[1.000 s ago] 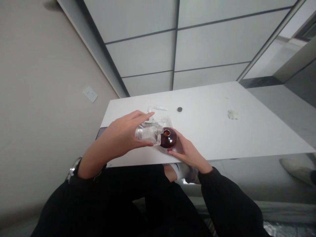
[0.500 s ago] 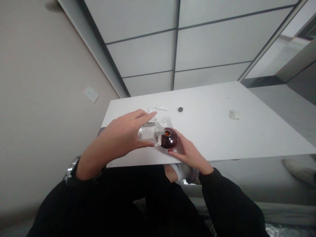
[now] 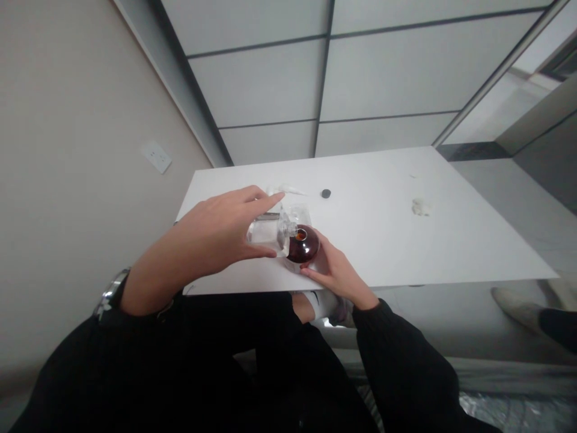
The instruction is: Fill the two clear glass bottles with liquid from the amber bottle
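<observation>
Tilted onto its side, a clear glass bottle (image 3: 267,233) is gripped by my left hand (image 3: 216,228), thumb below and fingers above. Its threaded neck lies right at the round opening of a dark reddish-brown, rounded bottle (image 3: 305,245). Whether liquid is flowing between them is too small to tell. My right hand (image 3: 336,270) wraps around the right side of the brown bottle and steadies it near the table's front edge. A small dark round cap (image 3: 326,193) lies on the white table (image 3: 369,240) beyond the bottles.
Clear plastic wrapping (image 3: 297,211) lies just behind the bottles. A crumpled whitish scrap (image 3: 421,207) rests toward the table's right side. A wall with a socket (image 3: 156,156) stands at left, and panelled doors (image 3: 265,78) rise behind. Another person's shoe (image 3: 516,307) shows at right.
The whole view has shifted slightly, so table and hands appear a little further left and up. Both hands keep their holds, and the clear bottle stays tilted at the brown bottle's opening.
</observation>
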Available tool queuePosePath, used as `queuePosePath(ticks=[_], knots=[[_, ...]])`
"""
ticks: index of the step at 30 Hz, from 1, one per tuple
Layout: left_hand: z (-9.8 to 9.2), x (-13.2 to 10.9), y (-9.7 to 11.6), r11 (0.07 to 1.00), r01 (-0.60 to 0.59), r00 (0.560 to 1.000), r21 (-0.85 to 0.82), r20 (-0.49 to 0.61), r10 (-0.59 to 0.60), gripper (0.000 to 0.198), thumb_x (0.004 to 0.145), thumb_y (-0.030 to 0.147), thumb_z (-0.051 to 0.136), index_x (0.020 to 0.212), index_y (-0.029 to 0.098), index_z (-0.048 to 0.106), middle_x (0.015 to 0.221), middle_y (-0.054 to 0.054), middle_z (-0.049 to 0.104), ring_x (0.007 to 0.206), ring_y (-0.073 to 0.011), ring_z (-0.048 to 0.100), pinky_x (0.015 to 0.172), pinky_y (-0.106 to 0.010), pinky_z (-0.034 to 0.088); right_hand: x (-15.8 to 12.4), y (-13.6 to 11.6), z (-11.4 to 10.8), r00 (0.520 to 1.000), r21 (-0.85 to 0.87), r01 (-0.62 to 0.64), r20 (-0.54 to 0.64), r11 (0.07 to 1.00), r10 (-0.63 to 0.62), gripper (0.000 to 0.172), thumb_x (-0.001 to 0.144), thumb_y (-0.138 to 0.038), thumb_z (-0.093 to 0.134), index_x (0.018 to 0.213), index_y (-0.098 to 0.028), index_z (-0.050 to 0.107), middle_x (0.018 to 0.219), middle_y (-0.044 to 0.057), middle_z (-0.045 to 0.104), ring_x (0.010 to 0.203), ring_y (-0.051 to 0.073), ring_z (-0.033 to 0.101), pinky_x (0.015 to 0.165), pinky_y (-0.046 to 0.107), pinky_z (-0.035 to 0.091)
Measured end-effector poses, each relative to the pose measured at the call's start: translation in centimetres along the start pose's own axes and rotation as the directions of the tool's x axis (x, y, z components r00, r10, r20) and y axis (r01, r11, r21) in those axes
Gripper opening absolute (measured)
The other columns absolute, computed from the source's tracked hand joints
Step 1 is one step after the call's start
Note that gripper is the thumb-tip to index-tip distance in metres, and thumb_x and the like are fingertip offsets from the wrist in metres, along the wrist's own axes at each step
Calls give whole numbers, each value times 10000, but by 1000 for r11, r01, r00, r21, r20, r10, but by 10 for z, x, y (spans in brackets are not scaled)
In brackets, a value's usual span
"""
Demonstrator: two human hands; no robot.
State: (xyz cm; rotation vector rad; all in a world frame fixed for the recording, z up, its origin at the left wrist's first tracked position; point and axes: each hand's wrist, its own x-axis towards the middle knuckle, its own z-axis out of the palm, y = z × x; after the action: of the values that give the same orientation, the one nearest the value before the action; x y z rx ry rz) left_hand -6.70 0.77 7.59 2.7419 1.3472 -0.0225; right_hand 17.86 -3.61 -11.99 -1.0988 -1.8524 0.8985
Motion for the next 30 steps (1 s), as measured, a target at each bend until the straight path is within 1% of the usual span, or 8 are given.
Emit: queuePosePath(ticks=[3,9,13,17,25,30], knots=[[0,1,-2,1000,-26,1000,-11,-8,26,804,906,582,732,1612,280,492,1485,-116,648,1270,-355,654,986,-409,537,1,-2,-2,1000,0,8,5,1000,-8,902,917,-475,793,1671,-338,319,1679,130,487,1538,367,489,1267,665,384],[-2,2,-2,999,-13,1000,-51,7,14,791,906,628,714,1592,291,513,1472,-117,650,1253,-362,655,1006,-432,527,1,-5,-3,1000,14,-1,13,1000,1,905,915,-457,795,1674,-333,317,1692,113,472,1550,351,475,1294,628,362],[-1,3,-2,999,-34,999,-16,5,34,799,907,616,706,1602,282,500,1477,-119,645,1267,-365,648,993,-422,529,1,-5,-3,1000,11,-2,12,1000,2,904,914,-464,794,1674,-336,320,1694,111,471,1552,360,471,1292,640,359],[1,3,-3,1000,-28,1000,-4,-7,28,792,896,604,722,1594,297,510,1472,-104,649,1252,-357,657,988,-412,525,0,-5,-3,1000,9,-4,11,1000,4,889,920,-464,790,1669,-340,326,1686,109,482,1551,352,473,1290,632,366],[1,2,-4,999,-42,999,-1,3,42,791,896,597,727,1598,315,497,1489,-106,632,1301,-370,628,1043,-438,504,-1,-3,-2,1000,8,0,6,1000,0,899,911,-465,795,1667,-345,323,1686,109,482,1547,360,477,1280,649,374],[-1,3,-1,1000,-24,1000,2,10,24,799,883,600,739,1594,320,505,1440,-105,660,1241,-370,650,1021,-448,516,0,-3,-3,1000,4,9,4,1000,-9,898,912,-466,795,1668,-352,323,1687,107,480,1546,356,478,1276,658,381]])
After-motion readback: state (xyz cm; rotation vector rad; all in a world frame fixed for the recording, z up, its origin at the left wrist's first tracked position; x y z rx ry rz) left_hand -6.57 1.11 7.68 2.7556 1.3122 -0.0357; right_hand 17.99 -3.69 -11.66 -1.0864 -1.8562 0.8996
